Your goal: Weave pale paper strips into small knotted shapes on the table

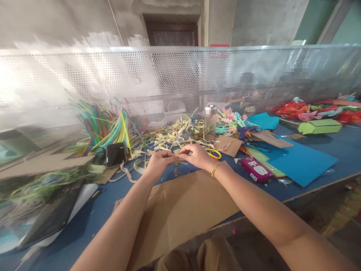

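My left hand (159, 164) and my right hand (197, 156) meet above the far edge of a cardboard sheet (186, 203). Both are closed, thumb and fingers pinching a small pale yellowish piece (176, 153) between them; its exact kind is too small to make out. A gold-coloured bracelet (216, 169) circles my right wrist. Just beyond the hands spreads a heap of pale, curled strips (180, 132). A yellow ring (213, 153) lies close behind my right hand, partly hidden by it.
A clear bottle (210, 122) stands behind the heap. Coloured stems (98, 124) and a black box (115, 154) are at left. Right lie a purple box (256, 169), blue sheets (301, 160), a green folded piece (320, 127) and red pieces (293, 110). A perforated metal panel (126, 75) borders the back.
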Motion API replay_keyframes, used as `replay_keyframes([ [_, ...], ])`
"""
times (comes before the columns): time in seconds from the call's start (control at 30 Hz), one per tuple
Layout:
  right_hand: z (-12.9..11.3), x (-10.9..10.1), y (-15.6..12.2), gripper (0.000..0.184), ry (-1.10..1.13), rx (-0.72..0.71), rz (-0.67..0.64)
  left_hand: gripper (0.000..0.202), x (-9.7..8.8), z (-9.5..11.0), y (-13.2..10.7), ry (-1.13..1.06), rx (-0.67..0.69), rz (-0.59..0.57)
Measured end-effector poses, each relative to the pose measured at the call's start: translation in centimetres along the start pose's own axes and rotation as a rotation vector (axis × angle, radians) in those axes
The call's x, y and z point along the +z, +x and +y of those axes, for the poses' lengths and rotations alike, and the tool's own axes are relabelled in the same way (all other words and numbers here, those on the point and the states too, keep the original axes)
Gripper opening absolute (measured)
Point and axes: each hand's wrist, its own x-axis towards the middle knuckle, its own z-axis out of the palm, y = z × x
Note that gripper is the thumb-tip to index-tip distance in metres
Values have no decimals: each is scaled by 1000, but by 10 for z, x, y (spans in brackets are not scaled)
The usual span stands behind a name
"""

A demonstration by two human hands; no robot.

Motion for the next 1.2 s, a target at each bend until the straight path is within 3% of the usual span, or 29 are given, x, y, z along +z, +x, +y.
replay_keyframes([
  [0.13,-2,2,-1,11,-56,-36,-1,16,-1,3,-3,108,56,-56],
  [0.33,-5,6,-2,8,-215,-100,-13,19,1,4,-5,100,17,-62],
  [0.6,1,11,1,9,-183,-83,132,27,11,-3,-3,-388,-261,-48],
  [0.77,-1,12,2,11,-219,-72,192,25,17,0,-5,-544,-317,-73],
  [1.0,-2,18,-1,8,-249,-107,277,24,24,-3,-4,-616,-303,32],
  [1.2,-3,23,0,10,-238,-100,322,29,23,-9,1,-523,-202,49],
])
